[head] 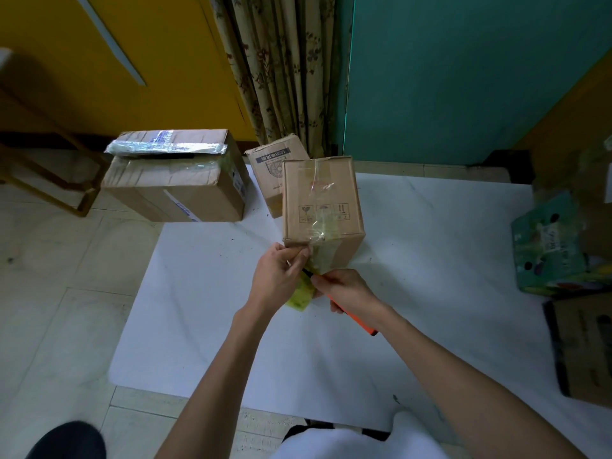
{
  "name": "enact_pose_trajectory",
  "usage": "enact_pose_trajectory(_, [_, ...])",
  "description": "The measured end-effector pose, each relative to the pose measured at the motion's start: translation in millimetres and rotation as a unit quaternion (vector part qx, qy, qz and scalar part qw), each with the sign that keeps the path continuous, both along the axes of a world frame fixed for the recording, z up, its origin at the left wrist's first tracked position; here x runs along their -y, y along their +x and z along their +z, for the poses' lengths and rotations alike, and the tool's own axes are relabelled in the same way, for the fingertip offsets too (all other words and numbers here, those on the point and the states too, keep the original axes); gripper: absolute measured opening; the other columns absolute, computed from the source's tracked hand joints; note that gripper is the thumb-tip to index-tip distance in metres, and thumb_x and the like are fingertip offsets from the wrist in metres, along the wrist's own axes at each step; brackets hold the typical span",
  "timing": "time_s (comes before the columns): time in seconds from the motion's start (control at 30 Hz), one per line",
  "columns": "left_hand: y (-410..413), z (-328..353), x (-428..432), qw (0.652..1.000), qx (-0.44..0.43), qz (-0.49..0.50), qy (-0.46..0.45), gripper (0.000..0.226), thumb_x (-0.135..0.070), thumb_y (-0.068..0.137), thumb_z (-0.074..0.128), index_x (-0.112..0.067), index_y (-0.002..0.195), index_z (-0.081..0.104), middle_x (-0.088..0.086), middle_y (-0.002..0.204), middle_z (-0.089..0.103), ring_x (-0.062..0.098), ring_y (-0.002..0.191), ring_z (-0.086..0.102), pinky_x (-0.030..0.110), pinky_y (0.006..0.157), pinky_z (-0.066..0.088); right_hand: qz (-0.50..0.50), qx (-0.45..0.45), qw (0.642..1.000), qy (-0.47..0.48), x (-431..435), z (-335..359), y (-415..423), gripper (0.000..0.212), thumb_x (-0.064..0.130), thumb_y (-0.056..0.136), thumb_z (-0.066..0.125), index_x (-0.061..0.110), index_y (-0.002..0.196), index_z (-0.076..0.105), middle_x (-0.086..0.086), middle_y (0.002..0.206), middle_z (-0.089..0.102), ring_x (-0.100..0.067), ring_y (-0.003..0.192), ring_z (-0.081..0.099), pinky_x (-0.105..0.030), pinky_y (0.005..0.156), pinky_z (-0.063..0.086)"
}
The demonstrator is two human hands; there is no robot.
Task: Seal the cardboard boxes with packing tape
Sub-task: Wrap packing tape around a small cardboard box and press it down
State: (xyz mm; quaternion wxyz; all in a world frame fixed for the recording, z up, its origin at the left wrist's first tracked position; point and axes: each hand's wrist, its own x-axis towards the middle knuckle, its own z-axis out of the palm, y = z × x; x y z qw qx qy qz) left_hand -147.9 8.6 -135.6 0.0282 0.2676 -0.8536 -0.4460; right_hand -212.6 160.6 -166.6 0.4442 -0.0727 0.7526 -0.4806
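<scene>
Your right grip [344, 289] curls round the orange knife [357, 321]; your left grip [276, 276] pinches the tape [299, 294]. Pull it tight and slice cleanly, close to the box [323, 207], which stands just beyond on the white sheet [198, 326].

Down on the floor, a white sheet [430, 260] lies spread over pale floor tiles [49, 293], flecked here and there with small dark specks, its far edge running close to the foot of the back wall. Up at the back, a floral curtain [284, 67] hangs in loose folds between a yellow wall [165, 61] on the left, crossed by a slanting pale strip [112, 41], and a teal panel [463, 77] on the right. And over at the far left, a wooden frame [86, 198] stands on the tiles in front of that yellow wall, only partly in view.
</scene>
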Motion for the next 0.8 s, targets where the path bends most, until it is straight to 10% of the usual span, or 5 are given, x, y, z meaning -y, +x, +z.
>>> enact_pose_trajectory(0.27, [-1, -3, 4, 0.999, 0.004, -0.005, -0.037, 0.025, -0.038, 0.101, 0.058, -0.027, 0.111, 0.079, 0.002, 0.096, 0.061, 0.017, 0.09, 0.06, 0.032, 0.076, 0.05, 0.063, -0.209, 0.951, 0.218, 8, 5, -5, 0.045, 0.057, 0.086, 0.055, 0.014, 0.083, 0.068, -0.009, 0.083, 0.069, -0.032, 0.079, 0.064, -0.03, 0.063, 0.048])
enact_pose_trajectory(0.5, [1, -4, 2, 0.999, 0.007, -0.002, -0.033, 0.026, -0.035, 0.102, 0.058, -0.023, 0.113, 0.078, 0.002, 0.095, 0.06, 0.018, 0.089, 0.058, 0.026, 0.069, 0.045, -0.081, 0.145, 0.985, 0.037, 5, 5, 5, 0.03, 0.038, 0.094, 0.062, 0.008, 0.092, 0.064, -0.011, 0.093, 0.071, -0.015, 0.041, 0.042, -0.023, 0.043, 0.03])
enact_pose_trajectory(0.8, [-1, -4, -2, 0.996, 0.032, -0.011, -0.083, 0.027, -0.039, 0.102, 0.055, -0.029, 0.114, 0.077, -0.002, 0.105, 0.064, 0.017, 0.094, 0.059, 0.035, 0.072, 0.051, -0.112, 0.093, 0.988, 0.05, 8, 6, 20, 0.023, 0.025, 0.096, 0.058, 0.008, 0.083, 0.065, 0.001, 0.063, 0.065, -0.014, 0.041, 0.043, -0.021, 0.043, 0.034])
